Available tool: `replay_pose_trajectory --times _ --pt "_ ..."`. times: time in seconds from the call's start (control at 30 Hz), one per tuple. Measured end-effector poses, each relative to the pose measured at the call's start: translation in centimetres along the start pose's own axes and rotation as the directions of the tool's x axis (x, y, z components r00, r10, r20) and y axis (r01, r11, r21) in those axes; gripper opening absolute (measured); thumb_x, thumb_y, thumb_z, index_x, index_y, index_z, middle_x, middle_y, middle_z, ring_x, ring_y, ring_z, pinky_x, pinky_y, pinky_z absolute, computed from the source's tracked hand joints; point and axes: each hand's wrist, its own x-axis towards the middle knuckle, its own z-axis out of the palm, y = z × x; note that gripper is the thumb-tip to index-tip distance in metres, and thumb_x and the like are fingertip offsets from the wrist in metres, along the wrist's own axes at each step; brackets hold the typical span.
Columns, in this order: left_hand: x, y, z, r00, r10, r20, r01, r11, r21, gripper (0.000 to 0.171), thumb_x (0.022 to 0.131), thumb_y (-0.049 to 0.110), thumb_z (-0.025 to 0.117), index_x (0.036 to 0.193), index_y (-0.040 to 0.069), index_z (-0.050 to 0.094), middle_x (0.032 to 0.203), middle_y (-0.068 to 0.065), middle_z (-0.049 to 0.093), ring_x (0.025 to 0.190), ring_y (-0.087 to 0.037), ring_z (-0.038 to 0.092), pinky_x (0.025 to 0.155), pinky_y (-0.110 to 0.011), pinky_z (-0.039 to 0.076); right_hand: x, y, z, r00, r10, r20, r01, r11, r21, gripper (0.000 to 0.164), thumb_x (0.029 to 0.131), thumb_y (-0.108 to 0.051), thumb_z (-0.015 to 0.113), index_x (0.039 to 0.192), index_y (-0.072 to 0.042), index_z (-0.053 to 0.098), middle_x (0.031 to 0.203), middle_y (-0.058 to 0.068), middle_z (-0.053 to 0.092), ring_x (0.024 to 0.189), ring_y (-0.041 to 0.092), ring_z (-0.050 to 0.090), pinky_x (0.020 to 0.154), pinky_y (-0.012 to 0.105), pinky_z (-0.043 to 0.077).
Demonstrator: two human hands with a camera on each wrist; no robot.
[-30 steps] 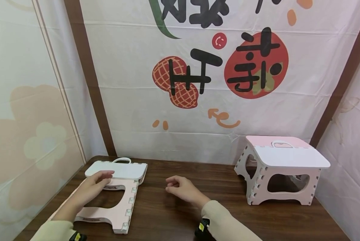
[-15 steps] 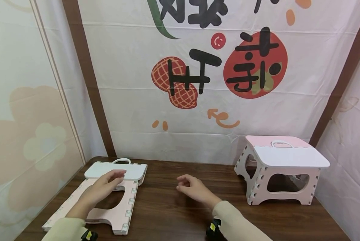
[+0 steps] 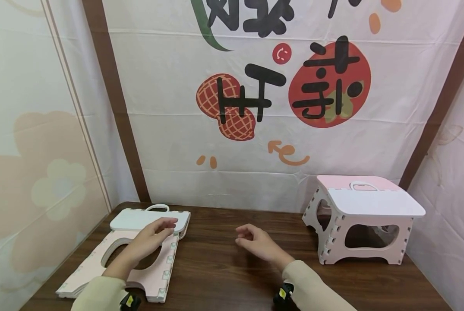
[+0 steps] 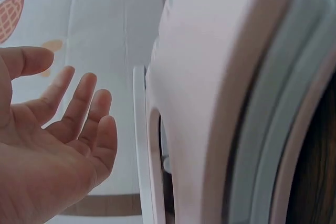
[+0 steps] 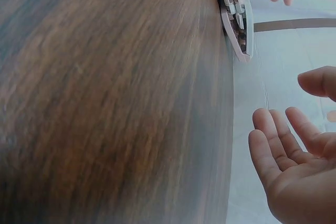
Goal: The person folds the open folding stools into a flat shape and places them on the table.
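At the left of the table lies a folded stool, pink with a white top panel and a white carry handle. Over it hovers my left hand, fingers loosely bent and apart from it; the left wrist view shows the palm beside the stool's layered pink edge. My right hand hangs above the bare wood between the two stools, holding nothing. In the right wrist view its fingers are relaxed and spread from the thumb. A second stool, pink and white, stands unfolded at the right.
Dark brown wood covers the tabletop. A white printed cloth hangs behind the table, with more cloth at the left side. The unfolded stool stands near the back right.
Both hands have moved to the right, the left one across the folded stool and the right one over the table. Neither stool has visibly moved.
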Motion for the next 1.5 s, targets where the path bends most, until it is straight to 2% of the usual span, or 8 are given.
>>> replay_pose_trajectory --times 0.23,0.43,0.67,0.83,1.0,1.1,1.23,1.5 --pt "0.4 0.6 1.2 0.999 0.042 0.006 -0.042 0.999 0.006 0.039 0.103 0.016 0.056 0.139 -0.001 0.053 0.131 -0.02 0.059 0.121 -0.034 0.054 0.097 -0.051 0.044 -0.4 0.1 -0.7 1.0 -0.018 -0.013 0.018 1.0 -0.011 0.033 0.098 -0.026 0.066 0.126 -0.01 0.063 0.113 0.005 0.066 0.103 0.019 0.062 0.084 0.037 0.05" --pt "0.6 1.3 2.0 1.0 0.011 0.011 -0.011 1.0 -0.026 0.037 0.103 0.017 0.056 0.138 0.004 0.055 0.133 -0.017 0.059 0.123 -0.032 0.052 0.1 -0.051 0.041 -0.8 0.5 -1.7 0.999 -0.007 -0.031 0.007 1.0 -0.019 0.032 0.099 -0.028 0.064 0.127 -0.013 0.062 0.108 -0.001 0.065 0.1 0.017 0.062 0.081 0.034 0.05" --pt "0.9 1.7 2.8 0.999 0.026 0.032 -0.025 0.999 -0.024 0.039 0.104 0.021 0.056 0.139 0.005 0.055 0.135 -0.017 0.057 0.122 -0.033 0.055 0.1 -0.055 0.043 -1.3 0.7 -2.3 0.997 0.005 -0.073 -0.004 1.0 0.012 0.031 0.099 -0.025 0.065 0.126 -0.01 0.063 0.109 0.001 0.065 0.101 0.02 0.061 0.083 0.036 0.05" --pt "1.3 1.7 3.5 0.999 0.043 0.031 -0.042 0.999 -0.016 0.038 0.104 0.022 0.057 0.138 0.007 0.056 0.133 -0.013 0.059 0.121 -0.031 0.056 0.102 -0.055 0.041 -1.6 0.0 -2.6 0.994 0.021 -0.103 -0.018 1.0 0.021 0.03 0.099 -0.02 0.065 0.126 -0.007 0.063 0.11 0.003 0.066 0.103 0.023 0.062 0.084 0.038 0.05" --pt "1.7 2.2 4.3 0.996 0.076 0.039 -0.074 0.997 -0.034 0.036 0.103 0.021 0.057 0.137 0.007 0.057 0.129 -0.012 0.06 0.116 -0.028 0.058 0.1 -0.052 0.043 -2.6 -1.5 -3.2 0.991 0.032 -0.127 -0.028 0.999 0.026 0.028 0.098 -0.013 0.065 0.125 -0.003 0.062 0.113 0.011 0.065 0.105 0.029 0.061 0.085 0.04 0.05" --pt "1.9 2.6 4.9 0.996 0.078 0.044 -0.077 0.996 -0.042 0.035 0.103 0.02 0.057 0.136 0.007 0.058 0.126 -0.009 0.061 0.113 -0.025 0.06 0.097 -0.048 0.045 -2.9 -1.0 -3.7 0.99 0.012 -0.138 -0.011 1.0 0.007 0.03 0.098 -0.016 0.066 0.125 -0.003 0.062 0.115 0.013 0.065 0.104 0.027 0.061 0.084 0.039 0.05" --pt "2.2 3.0 5.6 0.996 0.073 0.049 -0.071 0.997 -0.042 0.035 0.103 0.019 0.057 0.136 0.009 0.058 0.125 -0.007 0.062 0.115 -0.025 0.059 0.096 -0.048 0.045 -2.9 0.6 -4.4 0.988 0.002 -0.154 -0.005 1.0 -0.02 0.032 0.097 -0.022 0.068 0.124 -0.007 0.063 0.113 0.008 0.066 0.101 0.022 0.062 0.082 0.037 0.05" --pt "2.7 3.7 6.6 0.993 0.092 0.07 -0.087 0.994 -0.07 0.033 0.104 0.018 0.057 0.136 0.01 0.059 0.124 -0.007 0.061 0.115 -0.025 0.058 0.095 -0.046 0.046 -3.2 1.1 -5.7 0.983 -0.019 -0.182 0.007 0.998 -0.063 0.03 0.098 -0.024 0.068 0.124 -0.009 0.063 0.109 0.003 0.066 0.098 0.019 0.062 0.082 0.033 0.05"
